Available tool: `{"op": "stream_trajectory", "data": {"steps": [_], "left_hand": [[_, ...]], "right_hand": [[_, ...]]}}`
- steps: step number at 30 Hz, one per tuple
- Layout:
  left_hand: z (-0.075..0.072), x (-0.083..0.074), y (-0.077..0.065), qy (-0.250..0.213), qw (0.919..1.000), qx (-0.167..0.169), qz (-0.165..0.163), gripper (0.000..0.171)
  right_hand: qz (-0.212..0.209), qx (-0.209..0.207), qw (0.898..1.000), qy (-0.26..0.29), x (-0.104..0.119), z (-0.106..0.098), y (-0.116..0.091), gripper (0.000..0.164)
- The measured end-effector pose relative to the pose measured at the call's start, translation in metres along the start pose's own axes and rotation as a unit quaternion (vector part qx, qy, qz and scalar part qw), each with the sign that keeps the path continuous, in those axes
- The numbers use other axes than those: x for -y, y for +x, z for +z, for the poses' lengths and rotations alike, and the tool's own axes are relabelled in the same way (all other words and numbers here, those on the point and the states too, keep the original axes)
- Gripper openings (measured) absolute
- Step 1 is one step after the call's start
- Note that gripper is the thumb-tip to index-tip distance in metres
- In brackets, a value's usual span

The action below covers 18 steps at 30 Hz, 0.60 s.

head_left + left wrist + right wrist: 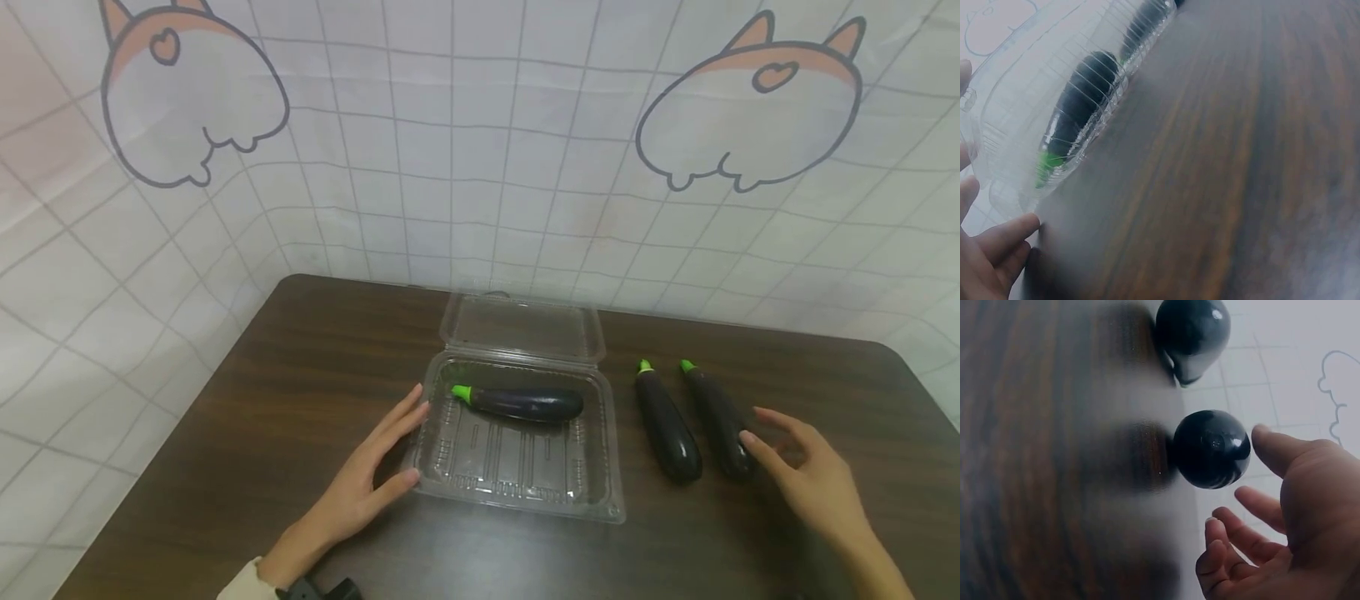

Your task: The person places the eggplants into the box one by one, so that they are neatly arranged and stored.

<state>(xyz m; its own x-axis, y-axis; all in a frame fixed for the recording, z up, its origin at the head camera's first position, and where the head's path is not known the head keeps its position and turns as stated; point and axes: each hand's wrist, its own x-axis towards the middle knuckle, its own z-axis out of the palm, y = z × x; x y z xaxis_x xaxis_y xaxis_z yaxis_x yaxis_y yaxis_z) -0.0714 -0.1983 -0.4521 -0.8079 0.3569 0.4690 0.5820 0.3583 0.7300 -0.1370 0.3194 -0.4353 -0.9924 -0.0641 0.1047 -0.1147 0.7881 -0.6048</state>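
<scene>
A clear plastic clamshell box (517,502) stands on the table with its lid (525,327) folded back. Inside lies a dark eggplant (528,404), its bright green stem end to the left. At the box's left edge is my left hand (356,483), fingers extended and fingertips against the rim. Two more eggplants lie right of the box: a nearer one (667,429) and a farther one (717,421). My right hand (817,479) is beside the farther one, thumb by its blunt end and fingers loosely bent. In the right wrist view, a gap shows between palm and eggplant (1213,450).
The dark wood-grain table (300,367) has rounded back corners. Behind it hangs a white grid-patterned cloth (480,167) with cartoon animal prints, which also runs along the left side. A black device (322,590) is strapped at my left wrist.
</scene>
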Motion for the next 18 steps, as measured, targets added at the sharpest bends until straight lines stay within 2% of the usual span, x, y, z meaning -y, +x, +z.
{"op": "stream_trajectory", "data": {"steps": [6, 12, 18], "left_hand": [[-0.0004, 0.0014, -0.0003, 0.000, 0.9999, -0.004, 0.015, 0.064], [0.0003, 0.0016, -0.0004, 0.000, 0.9998, -0.005, 0.019, 0.063], [0.0009, 0.0011, 0.0000, -0.001, 0.9999, -0.003, 0.015, 0.064]], "right_hand": [[-0.003, 0.038, 0.999, 0.003, -0.0037, 0.0012, 0.0011, 0.059], [-0.008, 0.028, 1.000, 0.003, -0.0053, 0.0017, 0.0004, 0.056], [-0.012, 0.041, 0.999, 0.014, -0.0038, 0.0031, -0.0025, 0.059]]}}
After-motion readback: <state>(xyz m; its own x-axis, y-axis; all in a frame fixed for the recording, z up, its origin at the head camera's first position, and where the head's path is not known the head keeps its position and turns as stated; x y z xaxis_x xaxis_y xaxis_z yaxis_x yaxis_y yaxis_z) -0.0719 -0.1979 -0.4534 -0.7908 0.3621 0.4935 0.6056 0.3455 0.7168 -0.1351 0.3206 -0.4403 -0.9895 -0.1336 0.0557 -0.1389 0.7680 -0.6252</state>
